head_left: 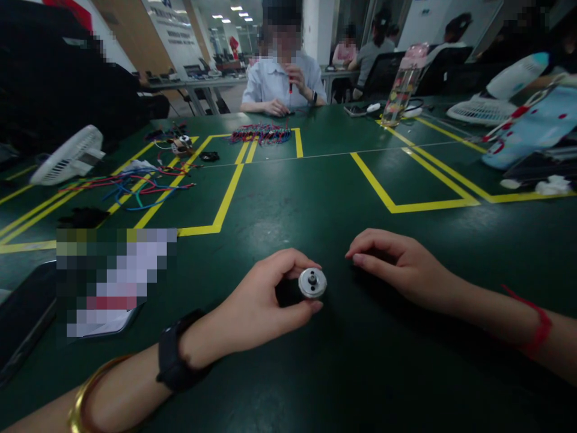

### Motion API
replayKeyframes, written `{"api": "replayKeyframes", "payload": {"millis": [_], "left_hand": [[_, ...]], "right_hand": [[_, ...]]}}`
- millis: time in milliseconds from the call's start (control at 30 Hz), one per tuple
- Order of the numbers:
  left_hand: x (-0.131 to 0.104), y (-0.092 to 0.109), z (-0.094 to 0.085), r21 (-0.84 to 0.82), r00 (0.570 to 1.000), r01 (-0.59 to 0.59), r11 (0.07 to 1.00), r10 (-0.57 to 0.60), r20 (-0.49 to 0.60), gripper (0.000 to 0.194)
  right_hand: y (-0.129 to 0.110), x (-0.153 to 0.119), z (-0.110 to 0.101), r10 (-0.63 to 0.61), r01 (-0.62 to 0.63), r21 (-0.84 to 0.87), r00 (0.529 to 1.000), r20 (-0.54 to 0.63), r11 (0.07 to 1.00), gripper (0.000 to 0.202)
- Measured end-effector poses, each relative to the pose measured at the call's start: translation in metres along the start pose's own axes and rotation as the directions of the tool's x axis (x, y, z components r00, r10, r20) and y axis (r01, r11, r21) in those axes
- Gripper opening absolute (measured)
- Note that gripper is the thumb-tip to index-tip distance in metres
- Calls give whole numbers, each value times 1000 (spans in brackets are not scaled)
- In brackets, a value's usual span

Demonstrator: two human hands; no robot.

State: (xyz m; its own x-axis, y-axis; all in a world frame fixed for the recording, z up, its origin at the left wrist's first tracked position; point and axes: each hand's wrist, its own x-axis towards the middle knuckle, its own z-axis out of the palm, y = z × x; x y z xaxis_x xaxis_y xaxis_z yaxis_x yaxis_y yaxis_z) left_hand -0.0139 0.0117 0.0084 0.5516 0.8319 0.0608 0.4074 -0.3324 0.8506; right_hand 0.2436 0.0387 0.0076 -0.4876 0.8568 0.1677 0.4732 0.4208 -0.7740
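My left hand grips a small round metal motor between thumb and fingers. The motor's flat end faces up, showing a short central shaft and dark holes; its lower body is hidden. To the right, my right hand rests low over the green table. Its fingers are curled, and the thumb tip comes close to the index fingertip in a pinch. Whether anything small sits between those tips I cannot make out. The two hands are apart.
A phone lies left of my left hand. Loose wires and a white fan are further left; a wire bundle lies ahead. Opposite sits a person holding a tool. A bottle and blue pouch stand right.
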Motion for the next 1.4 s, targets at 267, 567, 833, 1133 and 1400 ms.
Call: {"api": "replayKeyframes", "payload": {"millis": [267, 567, 833, 1133, 1400], "left_hand": [[1, 1, 1, -37, 1000, 12, 999, -12, 6, 31], [2, -2, 4, -17, 1000, -3, 1000, 3, -30, 28], [2, -2, 4, -5, 1000, 1, 1000, -1, -31, 28], [2, 0, 3, -40, 1000, 11, 999, -11, -13, 31], [0, 0, 2, -30, 1000, 23, 999, -23, -5, 32]], "right_hand": [[-3, -3, 9, -142, 171, -203, 978, 152, 964, 16], [-40, 12, 10, -158, 166, -73, 982, 101, 983, 24], [-53, 19, 8, -308, 303, -128, 951, -22, 944, 6], [-8, -9, 9, -134, 202, -242, 953, 273, 949, 15], [-1, -10, 1, 77, -79, 70, 996, 40, 994, 19]]}}
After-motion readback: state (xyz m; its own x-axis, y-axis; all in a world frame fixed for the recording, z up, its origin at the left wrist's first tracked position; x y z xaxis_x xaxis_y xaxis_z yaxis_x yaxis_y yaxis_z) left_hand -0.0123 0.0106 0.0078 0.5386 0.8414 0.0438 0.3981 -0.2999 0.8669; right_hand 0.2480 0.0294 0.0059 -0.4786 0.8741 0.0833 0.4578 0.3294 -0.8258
